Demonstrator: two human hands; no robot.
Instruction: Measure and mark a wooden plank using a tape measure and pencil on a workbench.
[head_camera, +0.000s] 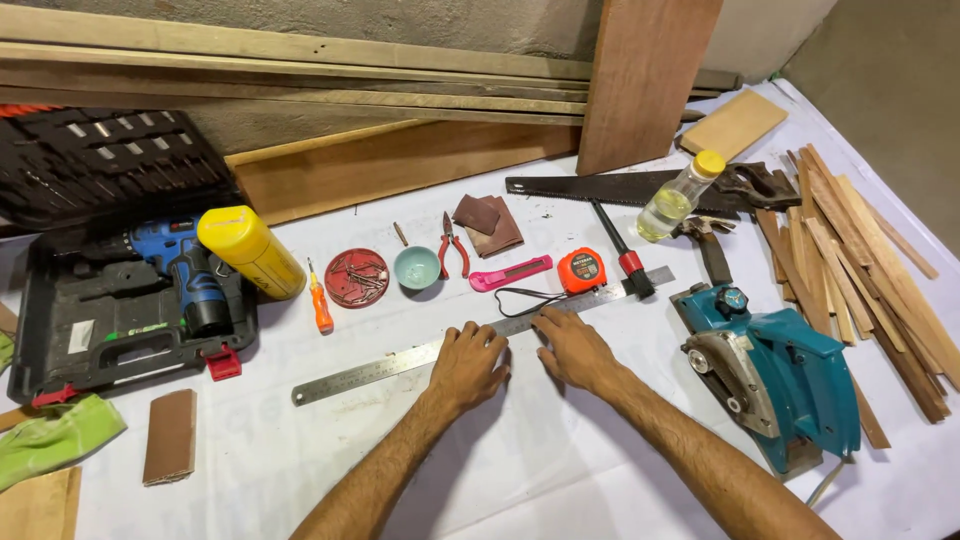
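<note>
Steel ruler (420, 356) lies slantwise under both flat, open hands: left hand (468, 366), right hand (572, 350). At twelve o'clock sits an orange tape measure (581, 270); at three o'clock, a teal planer (775, 372).

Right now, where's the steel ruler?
Head view, centre of the table: the steel ruler lies diagonally under the fingertips of left hand and right hand, below the tape measure.

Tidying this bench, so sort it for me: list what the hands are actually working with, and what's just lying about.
In hand:
left hand and right hand, both resting fingertips on the steel ruler

Lying about:
tape measure
pliers
pink knife
screwdriver
small bowl
red lid of screws
handsaw
bottle
planer
drill
yellow can
</note>
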